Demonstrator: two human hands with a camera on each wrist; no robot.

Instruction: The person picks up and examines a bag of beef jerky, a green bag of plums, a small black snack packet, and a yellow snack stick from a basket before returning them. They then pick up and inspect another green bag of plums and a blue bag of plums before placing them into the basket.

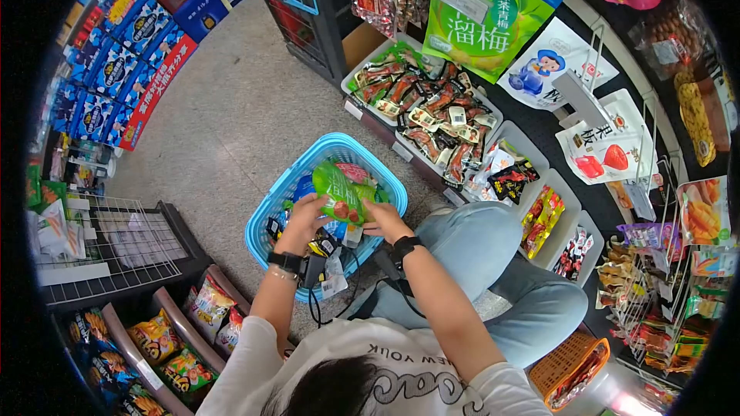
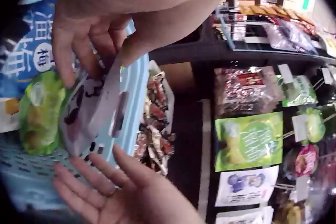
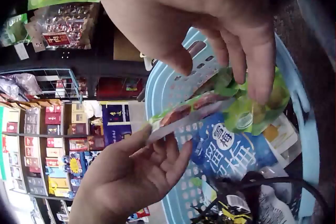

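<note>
Over the blue basket (image 1: 262, 216), my left hand (image 1: 303, 222) pinches the edge of a green plum snack pouch (image 1: 333, 189) printed with white characters and reddish plums. In the right wrist view this pouch (image 3: 184, 113) shows nearly edge-on between thumb and fingers. My right hand (image 1: 385, 222) is on the other side, palm showing and fingers spread in the left wrist view. Its fingers overlap a second green pouch (image 3: 257, 108) in the right wrist view. A blue plum pouch (image 3: 231, 148) lies in the basket beside other packets.
Trays of small wrapped snacks (image 1: 439, 112) line the shelf ahead on the right, under hanging pouches (image 1: 478, 23). Wire rack (image 1: 116, 239) and snack bins (image 1: 166, 339) stand on the left. An orange basket (image 1: 566, 370) sits behind my bent leg (image 1: 470, 246).
</note>
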